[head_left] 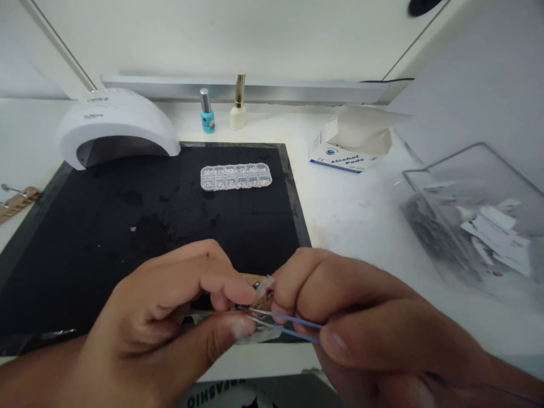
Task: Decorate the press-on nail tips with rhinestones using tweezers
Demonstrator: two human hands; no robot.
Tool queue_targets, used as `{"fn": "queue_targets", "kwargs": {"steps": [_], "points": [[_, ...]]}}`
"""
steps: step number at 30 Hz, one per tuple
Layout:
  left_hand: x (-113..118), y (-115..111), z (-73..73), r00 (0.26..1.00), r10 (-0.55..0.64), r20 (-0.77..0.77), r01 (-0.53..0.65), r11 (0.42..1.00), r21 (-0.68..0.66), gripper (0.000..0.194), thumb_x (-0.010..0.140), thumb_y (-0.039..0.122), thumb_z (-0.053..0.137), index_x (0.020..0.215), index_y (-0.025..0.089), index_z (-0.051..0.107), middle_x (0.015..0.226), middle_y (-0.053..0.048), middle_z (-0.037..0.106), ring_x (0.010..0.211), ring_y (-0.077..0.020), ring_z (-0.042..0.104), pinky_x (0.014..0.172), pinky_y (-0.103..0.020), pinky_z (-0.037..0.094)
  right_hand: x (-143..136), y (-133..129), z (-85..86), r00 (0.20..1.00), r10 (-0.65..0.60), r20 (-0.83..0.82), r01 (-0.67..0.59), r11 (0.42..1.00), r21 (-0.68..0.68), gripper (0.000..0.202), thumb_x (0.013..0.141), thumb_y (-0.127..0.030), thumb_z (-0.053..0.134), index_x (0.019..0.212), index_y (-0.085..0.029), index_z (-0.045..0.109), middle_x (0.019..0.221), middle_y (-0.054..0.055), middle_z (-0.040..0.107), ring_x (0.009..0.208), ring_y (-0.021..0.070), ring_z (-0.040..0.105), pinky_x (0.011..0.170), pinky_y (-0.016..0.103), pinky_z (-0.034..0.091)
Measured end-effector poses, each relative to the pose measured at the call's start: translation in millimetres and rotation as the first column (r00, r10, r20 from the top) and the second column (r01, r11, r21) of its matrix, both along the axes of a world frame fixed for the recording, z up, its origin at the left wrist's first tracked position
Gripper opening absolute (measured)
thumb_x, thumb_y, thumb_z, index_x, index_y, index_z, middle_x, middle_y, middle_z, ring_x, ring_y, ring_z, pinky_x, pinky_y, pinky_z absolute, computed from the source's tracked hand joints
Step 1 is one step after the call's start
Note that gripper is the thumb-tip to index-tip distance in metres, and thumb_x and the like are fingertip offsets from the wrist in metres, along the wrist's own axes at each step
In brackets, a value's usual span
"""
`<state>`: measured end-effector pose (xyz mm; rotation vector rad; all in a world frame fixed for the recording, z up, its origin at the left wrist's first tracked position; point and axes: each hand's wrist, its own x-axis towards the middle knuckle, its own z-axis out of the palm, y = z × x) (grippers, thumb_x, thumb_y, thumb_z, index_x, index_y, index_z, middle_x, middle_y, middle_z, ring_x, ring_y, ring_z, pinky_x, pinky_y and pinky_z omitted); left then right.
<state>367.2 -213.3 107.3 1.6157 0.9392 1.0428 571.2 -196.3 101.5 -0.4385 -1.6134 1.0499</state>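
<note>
Both hands meet low in the middle of the view, over the near edge of a black mat [170,215]. My left hand [178,311] is closed, thumb and index finger pinching something thin and clear. My right hand [365,317] is closed around blue tweezers [297,327], whose pale tips reach the left fingertips. Between the hands, partly hidden by fingers, is a small clear piece [264,287] with tiny coloured bits near it. What the tweezer tips grip is too small to tell.
A white arched lamp [119,122] stands back left. Behind the clear compartment case [236,177] are a blue bottle [207,119] and a cream bottle [238,116]. An open Alcohol Pads box [348,147] and a wire-rimmed clear bin [480,226] are at right.
</note>
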Motion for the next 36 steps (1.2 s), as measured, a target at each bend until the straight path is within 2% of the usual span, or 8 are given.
{"fn": "queue_targets", "kwargs": {"steps": [3, 6, 16, 22, 27, 31, 36], "points": [[0.5, 0.5, 0.6, 1.000, 0.005, 0.007, -0.005, 1.000, -0.007, 0.019, 0.089, 0.009, 0.071, 0.099, 0.025, 0.072, 0.080, 0.003, 0.062, 0.072, -0.0086, 0.063, 0.065, -0.015, 0.054, 4.4, 1.1, -0.5, 0.998, 0.056, 0.024, -0.056, 0.998, 0.015, 0.011, 0.099, -0.023, 0.063, 0.092, -0.023, 0.072, 0.076, 0.001, 0.059, 0.077, 0.0172, 0.067, 0.072, 0.031, 0.065], [0.4, 0.2, 0.5, 1.000, -0.001, 0.011, 0.001, 1.000, -0.021, 0.019, 0.091, 0.010, 0.070, 0.101, 0.026, 0.072, 0.081, 0.002, 0.062, 0.072, -0.0091, 0.063, 0.064, -0.015, 0.054, 4.6, 1.6, -1.3, 0.999, 0.040, 0.016, -0.040, 0.999, 0.016, 0.017, 0.101, -0.020, 0.059, 0.090, -0.023, 0.071, 0.078, 0.001, 0.059, 0.076, 0.0159, 0.067, 0.072, 0.030, 0.064], [-2.4, -3.2, 1.3, 1.000, 0.014, -0.019, -0.014, 1.000, -0.016, 0.027, 0.090, 0.009, 0.070, 0.107, 0.029, 0.073, 0.080, 0.004, 0.058, 0.070, -0.0079, 0.061, 0.061, -0.013, 0.053, 0.4, 1.5, -1.9, 0.999, -0.007, 0.032, 0.008, 1.000, -0.012, 0.019, 0.102, -0.025, 0.057, 0.093, -0.023, 0.073, 0.075, 0.002, 0.058, 0.072, 0.0168, 0.065, 0.067, 0.032, 0.063], [-2.5, -4.9, -2.7, 0.999, 0.044, -0.010, -0.044, 0.999, -0.003, 0.028, 0.089, 0.011, 0.074, 0.109, 0.031, 0.072, 0.082, 0.005, 0.060, 0.073, -0.0079, 0.062, 0.065, -0.011, 0.055, 3.6, -0.2, -2.9, 0.998, 0.051, 0.030, -0.050, 0.999, -0.006, 0.028, 0.106, -0.025, 0.048, 0.096, -0.023, 0.073, 0.078, 0.002, 0.059, 0.076, 0.0174, 0.065, 0.069, 0.034, 0.063], [-4.2, -4.6, -6.7, 0.999, 0.043, -0.022, -0.042, 0.998, 0.042, 0.031, 0.091, 0.013, 0.074, 0.112, 0.035, 0.071, 0.087, 0.005, 0.066, 0.075, -0.0081, 0.064, 0.066, -0.011, 0.054, 1.9, 0.4, -4.6, 0.999, 0.025, -0.039, -0.027, 0.999, -0.041, 0.019, 0.102, -0.033, 0.058, 0.097, -0.024, 0.073, 0.078, 0.002, 0.059, 0.072, 0.0175, 0.064, 0.066, 0.033, 0.062], [-4.7, -5.4, -5.4, 0.992, 0.100, -0.072, -0.096, 0.994, 0.057, 0.029, 0.090, 0.017, 0.077, 0.112, 0.035, 0.072, 0.084, 0.005, 0.067, 0.072, -0.0089, 0.064, 0.062, -0.013, 0.053, 2.5, 1.2, -3.9, 0.999, 0.040, -0.021, -0.040, 0.999, -0.005, 0.022, 0.099, -0.043, 0.062, 0.098, -0.025, 0.073, 0.079, 0.004, 0.060, 0.074, 0.0193, 0.065, 0.067, 0.036, 0.063], [-4.1, -5.4, -5.2, 0.976, 0.158, -0.150, -0.143, 0.984, 0.107, 0.023, 0.090, 0.018, 0.076, 0.107, 0.034, 0.072, 0.083, 0.006, 0.066, 0.069, -0.0076, 0.062, 0.059, -0.012, 0.052, 5.0, 0.5, -1.8, 1.000, 0.018, -0.011, -0.018, 1.000, 0.009, 0.022, 0.099, -0.043, 0.062, 0.096, -0.025, 0.073, 0.076, 0.003, 0.058, 0.072, 0.0187, 0.064, 0.065, 0.034, 0.063]]}}
